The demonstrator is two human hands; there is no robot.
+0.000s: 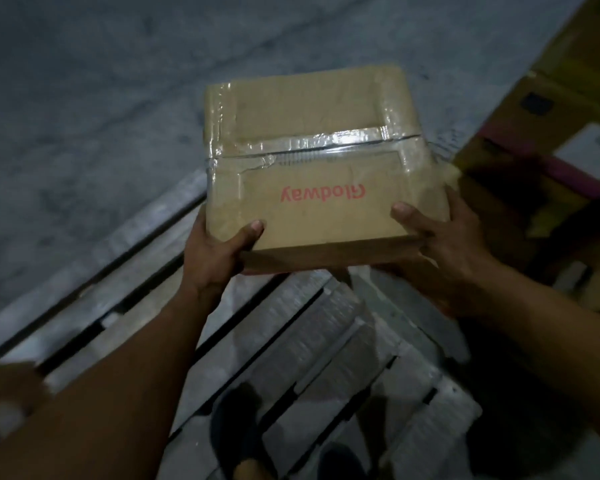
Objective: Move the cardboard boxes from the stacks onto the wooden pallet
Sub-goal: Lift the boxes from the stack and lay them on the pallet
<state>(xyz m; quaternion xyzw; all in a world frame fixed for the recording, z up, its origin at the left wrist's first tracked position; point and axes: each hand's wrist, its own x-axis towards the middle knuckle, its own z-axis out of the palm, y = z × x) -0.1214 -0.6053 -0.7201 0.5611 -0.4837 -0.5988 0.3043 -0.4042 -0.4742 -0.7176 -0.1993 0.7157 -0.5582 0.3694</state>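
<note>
My left hand [219,247] and right hand [440,244] clamp near corners of taped cardboard box [312,168], thumbs on top, fingers under: likely to carry weight from below. Box in air above far part of wooden pallet [302,341]; slats pale, gapped. Grey concrete floor [101,81] beyond. Stacked boxes [551,140] right. Light dim.

The pale slatted wooden pallet [291,341] lies bare below; stacked brown cardboard boxes [551,168] block the right side, and the grey concrete floor [84,98] to the left is open.
</note>
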